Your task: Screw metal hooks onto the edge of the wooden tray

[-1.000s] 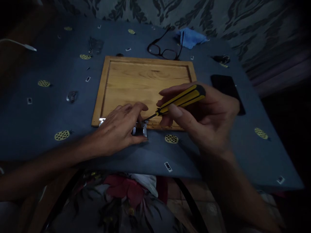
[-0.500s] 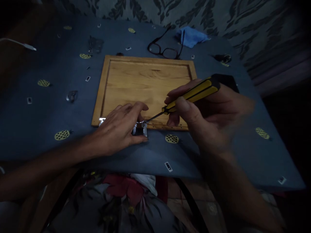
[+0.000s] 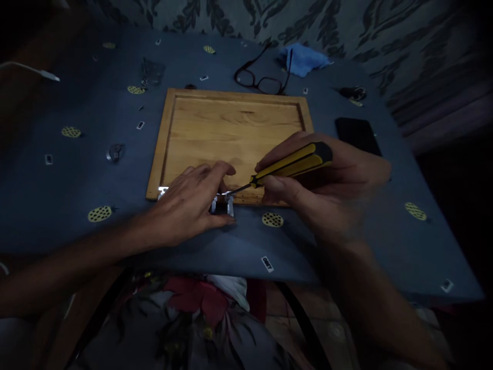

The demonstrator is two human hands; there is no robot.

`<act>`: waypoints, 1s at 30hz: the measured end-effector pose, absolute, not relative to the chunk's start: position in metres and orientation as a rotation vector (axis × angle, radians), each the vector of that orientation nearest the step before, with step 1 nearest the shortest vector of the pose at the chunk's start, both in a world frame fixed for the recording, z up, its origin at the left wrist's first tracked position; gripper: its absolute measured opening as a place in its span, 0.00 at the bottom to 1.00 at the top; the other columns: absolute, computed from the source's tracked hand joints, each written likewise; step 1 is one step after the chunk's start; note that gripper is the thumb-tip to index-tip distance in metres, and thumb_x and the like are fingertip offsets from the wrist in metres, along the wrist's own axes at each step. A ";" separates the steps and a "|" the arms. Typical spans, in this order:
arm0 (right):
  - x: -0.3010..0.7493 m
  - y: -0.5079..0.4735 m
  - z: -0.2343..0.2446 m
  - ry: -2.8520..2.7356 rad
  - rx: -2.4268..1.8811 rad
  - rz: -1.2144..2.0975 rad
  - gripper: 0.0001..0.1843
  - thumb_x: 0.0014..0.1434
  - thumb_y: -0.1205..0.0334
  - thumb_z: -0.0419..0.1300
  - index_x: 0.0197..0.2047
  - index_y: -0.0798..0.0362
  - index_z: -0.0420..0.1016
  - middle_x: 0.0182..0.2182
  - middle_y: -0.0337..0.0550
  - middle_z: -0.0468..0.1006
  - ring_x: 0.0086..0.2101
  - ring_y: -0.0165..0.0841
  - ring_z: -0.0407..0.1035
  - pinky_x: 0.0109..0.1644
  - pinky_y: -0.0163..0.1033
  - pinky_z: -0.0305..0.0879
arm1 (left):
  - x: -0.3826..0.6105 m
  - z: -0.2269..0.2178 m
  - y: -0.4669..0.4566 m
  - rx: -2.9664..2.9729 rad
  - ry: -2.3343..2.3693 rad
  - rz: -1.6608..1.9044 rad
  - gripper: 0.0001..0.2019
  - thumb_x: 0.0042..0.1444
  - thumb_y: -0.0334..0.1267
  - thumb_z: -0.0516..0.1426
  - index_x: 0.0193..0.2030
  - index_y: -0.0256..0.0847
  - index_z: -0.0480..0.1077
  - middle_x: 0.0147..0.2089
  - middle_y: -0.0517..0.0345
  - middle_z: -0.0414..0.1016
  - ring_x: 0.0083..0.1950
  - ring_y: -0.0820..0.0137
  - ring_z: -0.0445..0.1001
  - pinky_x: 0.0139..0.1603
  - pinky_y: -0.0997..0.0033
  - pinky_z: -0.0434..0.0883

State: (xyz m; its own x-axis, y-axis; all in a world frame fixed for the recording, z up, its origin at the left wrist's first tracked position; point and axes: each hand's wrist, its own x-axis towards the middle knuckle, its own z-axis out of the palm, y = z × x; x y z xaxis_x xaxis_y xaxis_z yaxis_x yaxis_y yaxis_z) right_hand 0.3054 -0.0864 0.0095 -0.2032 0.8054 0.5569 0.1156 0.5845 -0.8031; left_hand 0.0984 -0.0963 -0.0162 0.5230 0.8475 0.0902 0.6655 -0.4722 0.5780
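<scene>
My left hand (image 3: 190, 203) is clamped over a small metal bracket (image 3: 227, 204) at the near edge of a wooden board (image 3: 231, 128), thumb and fingers pinching it. My right hand (image 3: 327, 180) grips a yellow and black screwdriver (image 3: 288, 162). Its thin shaft slants down to the left, and the tip meets the bracket where it sits on the board's front rim. A second bit of shiny metal (image 3: 162, 191) shows at the board's near left corner, beside my left wrist.
The board lies on a blue table (image 3: 69, 185) dotted with yellow discs and small tags. Glasses (image 3: 262, 79) and a blue cloth (image 3: 302, 57) lie behind it, a dark phone (image 3: 356, 134) to its right, a metal part (image 3: 114, 152) to its left.
My right hand swung the screwdriver handle up to the right, then lowered it back toward the board. The tip stayed on the bracket. My left hand did not move.
</scene>
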 end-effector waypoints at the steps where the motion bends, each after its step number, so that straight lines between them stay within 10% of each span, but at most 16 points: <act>1: 0.306 -0.086 0.010 -1.687 -0.769 0.750 0.07 0.56 0.61 0.74 0.34 0.50 0.81 0.29 0.34 0.81 0.23 0.26 0.73 0.24 0.32 0.73 | 0.098 -0.016 -0.096 2.297 1.228 0.512 0.33 0.52 0.39 0.71 0.61 0.43 0.62 0.54 0.52 0.75 0.55 0.57 0.75 0.54 0.58 0.72; 30: 0.304 -0.087 -0.003 -1.667 -0.958 0.567 0.12 0.62 0.48 0.69 0.37 0.46 0.75 0.29 0.35 0.75 0.26 0.31 0.74 0.26 0.38 0.74 | 0.097 -0.018 -0.095 2.234 1.223 0.511 0.32 0.51 0.42 0.69 0.61 0.45 0.63 0.52 0.52 0.77 0.54 0.54 0.77 0.56 0.52 0.73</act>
State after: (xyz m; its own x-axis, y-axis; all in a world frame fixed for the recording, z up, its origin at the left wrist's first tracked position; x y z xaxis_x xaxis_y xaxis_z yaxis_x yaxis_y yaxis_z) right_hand 0.3041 -0.0872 -0.0032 -0.0955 0.8213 0.5624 0.3079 0.5617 -0.7679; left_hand 0.0970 -0.0954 -0.0180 0.5170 0.8531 0.0702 0.6497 -0.4445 0.6168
